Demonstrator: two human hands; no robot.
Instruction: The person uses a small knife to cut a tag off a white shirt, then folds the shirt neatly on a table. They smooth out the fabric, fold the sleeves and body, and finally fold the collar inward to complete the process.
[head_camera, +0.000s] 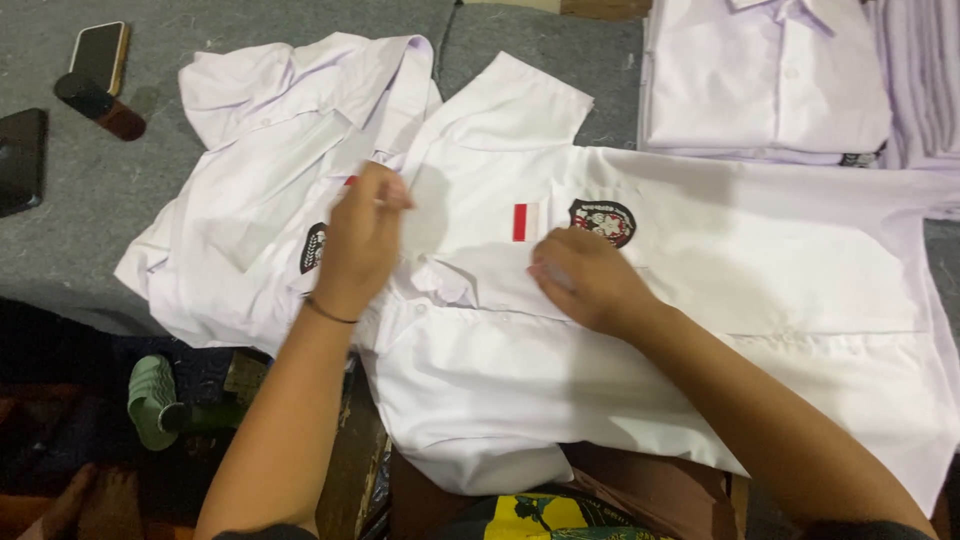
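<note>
A white short-sleeved shirt lies spread flat on the grey table, with a red-and-white patch and a dark round badge on its chest. My left hand pinches the fabric at the shirt's collar end, fingers closed on the cloth. My right hand presses on the front of the shirt just below the patch and badge. A second white shirt with a similar badge lies crumpled under and to the left of the first.
A stack of folded white shirts sits at the back right. Two phones and a small dark object lie at the far left of the grey table. A green sandal shows on the floor below.
</note>
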